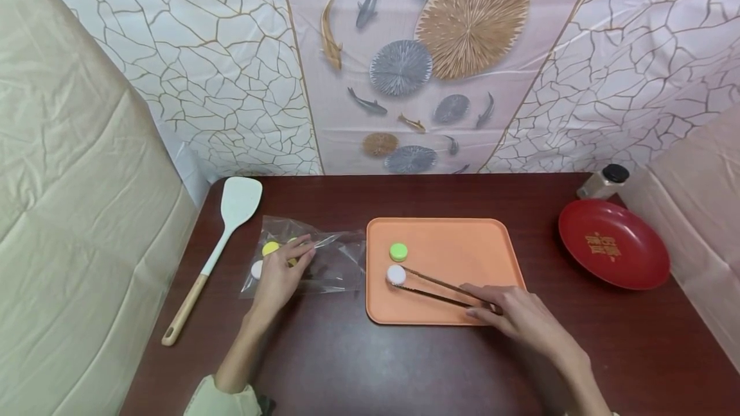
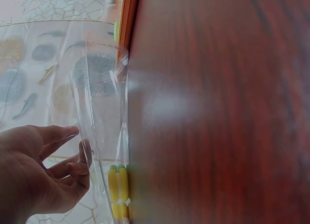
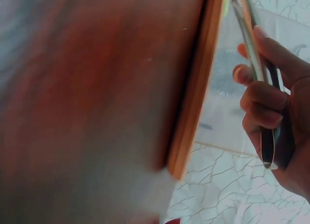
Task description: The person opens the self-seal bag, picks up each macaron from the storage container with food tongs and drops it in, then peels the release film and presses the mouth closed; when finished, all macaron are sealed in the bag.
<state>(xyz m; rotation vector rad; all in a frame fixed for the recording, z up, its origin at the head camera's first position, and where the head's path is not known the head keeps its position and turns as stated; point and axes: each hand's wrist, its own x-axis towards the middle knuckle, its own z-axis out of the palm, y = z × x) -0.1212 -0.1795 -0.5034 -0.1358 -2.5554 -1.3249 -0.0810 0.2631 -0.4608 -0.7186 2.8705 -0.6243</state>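
Observation:
My right hand (image 1: 523, 316) holds a pair of metal tongs (image 1: 435, 298), also gripped in the right wrist view. The tong tips are on either side of a white macaron-like round (image 1: 396, 275) on the orange tray (image 1: 485, 236). A green round (image 1: 398, 251) lies just behind it. My left hand (image 1: 282, 278) is at a clear plastic bag (image 1: 341, 268), its fingers curled at the raised film in the left wrist view. Inside the bag are a yellow round (image 1: 270, 248), a white one (image 1: 257, 269) and others partly hidden by my hand.
A white spatula (image 1: 238, 201) with a wooden handle lies on the left. To the right of the tray is a red plate (image 1: 636, 249) with gold characters; behind it is a black-capped jar (image 1: 601, 182). Fabric walls border the dark wooden table (image 1: 358, 364).

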